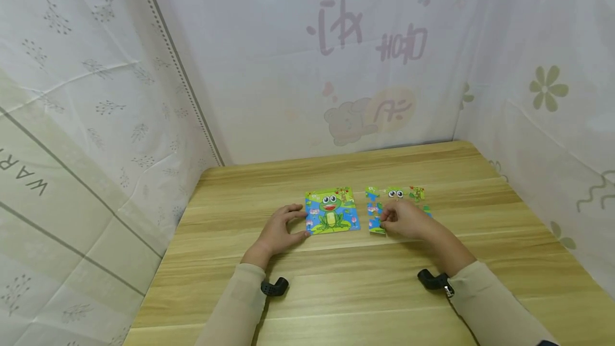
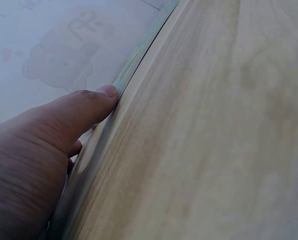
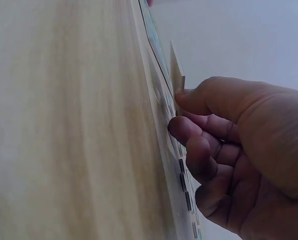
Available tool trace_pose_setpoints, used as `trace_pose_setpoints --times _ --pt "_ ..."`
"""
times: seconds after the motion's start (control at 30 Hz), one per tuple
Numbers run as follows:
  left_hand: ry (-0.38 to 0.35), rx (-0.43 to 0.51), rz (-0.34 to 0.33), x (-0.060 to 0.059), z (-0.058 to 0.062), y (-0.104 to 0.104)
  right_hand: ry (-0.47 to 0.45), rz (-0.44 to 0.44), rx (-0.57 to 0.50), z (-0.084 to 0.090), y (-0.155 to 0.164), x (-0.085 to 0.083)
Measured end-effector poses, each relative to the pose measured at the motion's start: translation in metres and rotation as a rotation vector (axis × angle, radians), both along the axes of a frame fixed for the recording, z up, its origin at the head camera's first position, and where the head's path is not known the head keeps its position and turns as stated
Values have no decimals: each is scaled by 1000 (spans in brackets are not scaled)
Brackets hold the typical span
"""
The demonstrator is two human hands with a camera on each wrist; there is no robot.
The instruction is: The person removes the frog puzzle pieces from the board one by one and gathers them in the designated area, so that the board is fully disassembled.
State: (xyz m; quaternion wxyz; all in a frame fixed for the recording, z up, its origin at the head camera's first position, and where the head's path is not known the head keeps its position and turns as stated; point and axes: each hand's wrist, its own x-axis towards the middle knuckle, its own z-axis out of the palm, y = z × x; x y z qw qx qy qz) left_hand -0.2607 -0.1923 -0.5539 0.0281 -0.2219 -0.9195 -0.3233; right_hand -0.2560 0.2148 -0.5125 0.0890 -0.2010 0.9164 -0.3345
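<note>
- The desk (image 1: 336,292) was a wooden top curtained on three sides by pale printed cloth (image 1: 298,57); both pieces of work lay flat near its middle, side by side.
- The frog picture card (image 1: 331,211) lay on the left of the pair, whole and square to the desk edge. The left hand (image 1: 281,231) bracketed its left edge, thumb tip against the near corner and fingers spread along the far side. Keeping that light brace was probably wise, so the card would not slide.
- The half-built frog puzzle (image 1: 395,207) lay just to the right, its far row with the eyes joined and its near part hidden by the right hand (image 1: 408,220).
- The loose piece (image 3: 177,75) stood tilted up off the puzzle, pinched between thumb and curled fingers (image 3: 189,131). It seemed best lowered flat, tabs lined up first, then pressed gently.
</note>
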Motion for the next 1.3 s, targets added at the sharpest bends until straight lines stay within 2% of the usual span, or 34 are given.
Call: trace_pose_setpoints --times 0.23,0.7,0.97,1.3 --pt "-11 -7 2 0 3 0 21 28 -9 -1 0 -1" --pt "-31 -3 5 0 3 0 48 10 35 -7 -2 -1" --pt "-22 -7 11 0 0 0 53 7 25 -8 -2 1" --pt "-31 1 6 1 3 1 36 -2 12 -7 -2 2"
